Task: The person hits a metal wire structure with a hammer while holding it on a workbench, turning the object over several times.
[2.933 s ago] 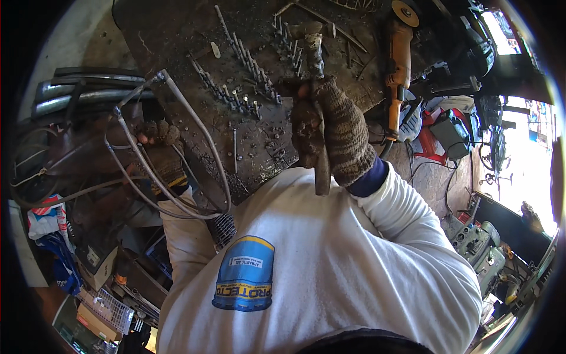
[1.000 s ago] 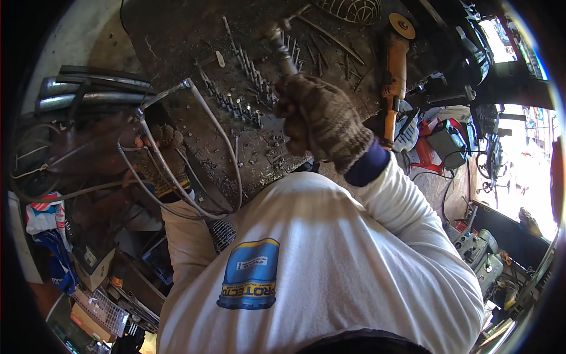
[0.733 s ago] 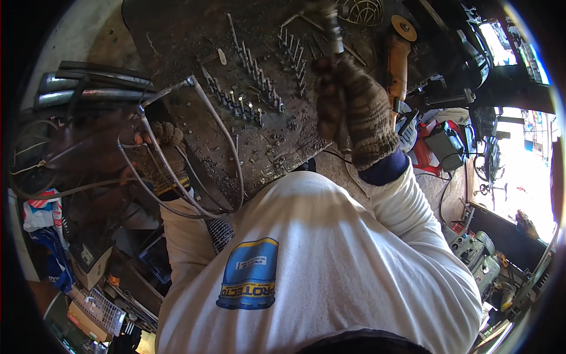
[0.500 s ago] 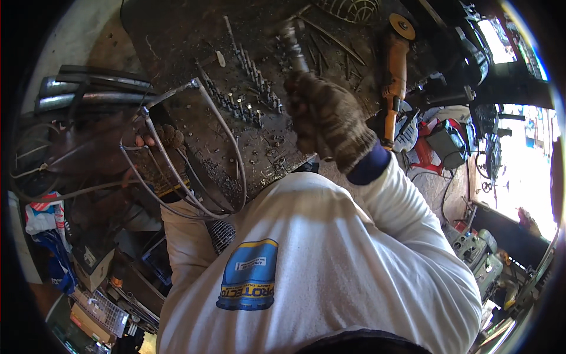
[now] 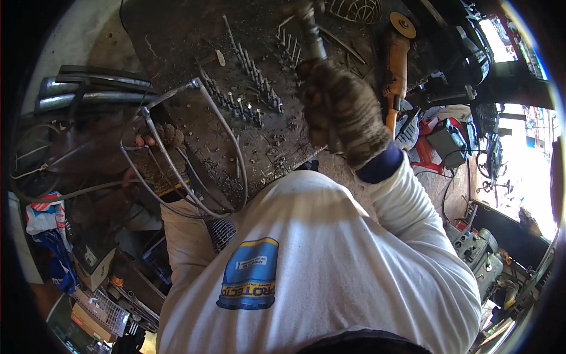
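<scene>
My right hand [image 5: 348, 112], in a brown striped work glove, is closed round the metal handle of a hammer [image 5: 314, 38]. The hammer is raised over the bench, its head blurred at the top of the view. At the left, my left hand [image 5: 166, 137], also gloved, grips a bent metal rod frame [image 5: 224, 118] with two rounded loops. The frame's upper corner lies over the edge of the dark steel workbench [image 5: 200, 144]. Its bars partly hide the left hand. Between my hands, rows of short upright metal pegs [image 5: 253, 74] stand on the bench.
An orange angle grinder [image 5: 396, 71] with a tan disc lies at the bench's right. A wire grille [image 5: 354, 9] and loose rods are at the back. Metal tubes [image 5: 94, 100] stick out at the left. A red and grey case [image 5: 445, 141] sits at the right.
My right hand and the hammer have moved to the right and slightly toward me. The left hand and the rod frame have stayed in place.
</scene>
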`<action>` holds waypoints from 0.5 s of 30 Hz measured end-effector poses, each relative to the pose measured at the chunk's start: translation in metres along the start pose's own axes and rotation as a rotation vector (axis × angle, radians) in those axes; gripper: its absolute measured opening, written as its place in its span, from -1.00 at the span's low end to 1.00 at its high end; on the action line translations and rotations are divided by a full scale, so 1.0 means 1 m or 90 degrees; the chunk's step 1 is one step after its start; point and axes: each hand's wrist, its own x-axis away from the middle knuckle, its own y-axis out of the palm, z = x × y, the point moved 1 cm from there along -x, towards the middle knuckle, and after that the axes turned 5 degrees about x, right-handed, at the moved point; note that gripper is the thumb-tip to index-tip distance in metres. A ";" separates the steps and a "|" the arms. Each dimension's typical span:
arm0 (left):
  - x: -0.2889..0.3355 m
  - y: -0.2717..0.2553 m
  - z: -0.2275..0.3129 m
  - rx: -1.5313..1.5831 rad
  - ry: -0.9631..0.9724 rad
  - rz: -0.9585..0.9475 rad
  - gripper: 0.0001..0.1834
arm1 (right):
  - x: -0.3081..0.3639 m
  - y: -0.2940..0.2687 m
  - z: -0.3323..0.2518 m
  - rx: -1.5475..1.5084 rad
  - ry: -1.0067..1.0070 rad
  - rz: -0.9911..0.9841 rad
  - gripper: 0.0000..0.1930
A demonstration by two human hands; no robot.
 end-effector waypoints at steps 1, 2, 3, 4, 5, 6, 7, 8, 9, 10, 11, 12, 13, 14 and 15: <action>-0.004 -0.001 -0.001 0.001 0.001 0.017 -0.54 | 0.001 -0.007 -0.002 -0.015 -0.034 0.028 -0.57; -0.001 0.000 -0.001 0.002 -0.001 0.043 -0.49 | 0.006 -0.007 -0.001 -0.072 -0.032 0.011 -0.56; -0.001 -0.004 0.003 0.022 -0.020 0.020 -0.54 | 0.006 -0.009 -0.002 -0.071 -0.032 0.008 -0.56; 0.001 -0.007 0.006 0.041 -0.039 -0.002 -0.59 | 0.007 -0.010 -0.003 -0.034 -0.025 0.014 -0.63; 0.003 -0.010 0.007 0.039 -0.037 -0.001 -0.59 | 0.007 -0.012 -0.004 0.004 -0.017 0.019 -0.69; 0.002 -0.007 0.003 0.041 -0.011 0.002 -0.60 | 0.008 -0.016 -0.001 0.005 -0.015 0.020 -0.69; -0.001 0.001 -0.002 0.043 0.014 0.006 -0.60 | 0.011 -0.023 0.003 -0.016 -0.029 0.009 -0.68; -0.003 0.011 -0.005 0.044 0.012 0.008 -0.60 | 0.014 -0.028 0.007 -0.036 -0.042 -0.003 -0.66; -0.006 0.027 -0.006 0.010 0.006 0.022 -0.65 | 0.017 -0.033 0.011 -0.037 -0.040 -0.001 -0.66; -0.005 0.027 -0.005 -0.006 0.001 0.030 -0.68 | 0.022 -0.037 0.015 -0.054 -0.034 0.001 -0.64; -0.004 0.027 -0.004 -0.022 -0.003 0.039 -0.70 | 0.026 -0.040 0.018 -0.072 -0.028 0.004 -0.61; 0.001 0.012 0.006 -0.009 -0.064 0.046 -0.73 | 0.032 -0.041 0.020 -0.075 -0.026 0.001 -0.61; 0.005 0.002 0.012 0.007 -0.124 0.055 -0.74 | 0.037 -0.041 0.021 -0.084 -0.019 -0.014 -0.58; 0.008 -0.008 0.018 0.005 -0.126 0.058 -0.74 | 0.040 -0.040 0.022 -0.093 -0.011 -0.030 -0.55; 0.005 -0.011 0.019 0.017 -0.143 0.029 -0.72 | 0.042 -0.042 0.025 -0.096 -0.011 -0.028 -0.55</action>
